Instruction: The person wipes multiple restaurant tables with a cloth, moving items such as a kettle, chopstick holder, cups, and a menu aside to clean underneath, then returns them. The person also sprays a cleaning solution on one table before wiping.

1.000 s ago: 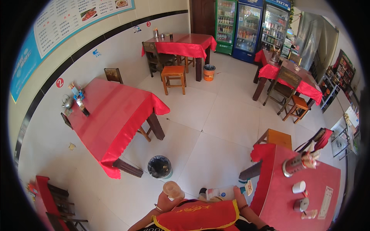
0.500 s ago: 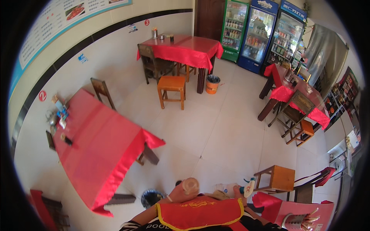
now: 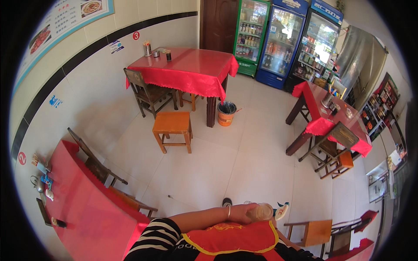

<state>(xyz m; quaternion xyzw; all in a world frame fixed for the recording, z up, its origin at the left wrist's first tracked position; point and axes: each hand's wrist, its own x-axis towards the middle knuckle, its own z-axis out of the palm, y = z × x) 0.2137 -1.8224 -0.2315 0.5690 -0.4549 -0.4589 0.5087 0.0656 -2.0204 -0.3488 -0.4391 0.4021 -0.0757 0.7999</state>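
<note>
Head view: person's left hand (image 3: 239, 213) curled round the side of a clear cup (image 3: 261, 212), held in front of the red apron (image 3: 228, 238). Spray bottle (image 3: 281, 212) sits just right of the cup, beside the right hand (image 3: 274, 222), mostly hidden; from where I stand, I cannot tell its grip.

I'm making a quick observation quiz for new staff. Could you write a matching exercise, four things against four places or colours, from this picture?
Things:
1. clear container
2. spray head
3. apron
4. bucket

Places or colours:
A. red with yellow edging
B. orange, standing on the floor
C. in the left hand
D. white and teal

Right pairs: 1-C, 2-D, 3-A, 4-B.
</note>
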